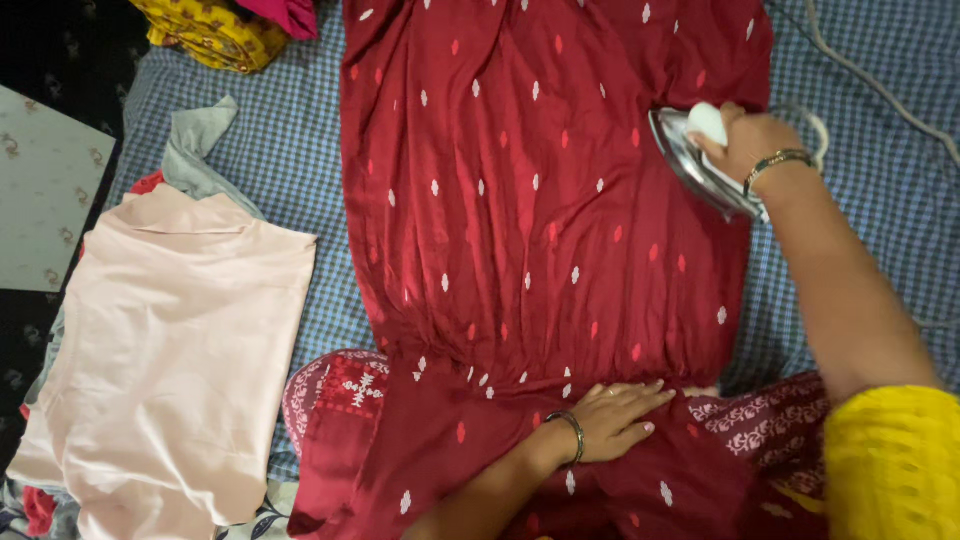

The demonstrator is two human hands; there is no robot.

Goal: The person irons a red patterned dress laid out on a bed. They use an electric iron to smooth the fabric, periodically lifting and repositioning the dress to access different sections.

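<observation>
A dark red garment (520, 200) with small white and pink motifs lies spread flat on a blue checked cloth (285, 150). My right hand (750, 145) grips the handle of a steel-soled clothes iron (690, 160), which is tilted at the garment's right edge. My left hand (615, 420) lies flat, fingers apart, on the garment's lower part near its gathered waist. Both wrists wear a bangle, and a yellow sleeve covers my right upper arm.
A folded pale pink garment (170, 350) rests on a pile at the left, with a grey piece (200, 140) under it. A yellow patterned cloth (205, 30) sits at the top left. The iron's cord (880, 80) runs across the top right.
</observation>
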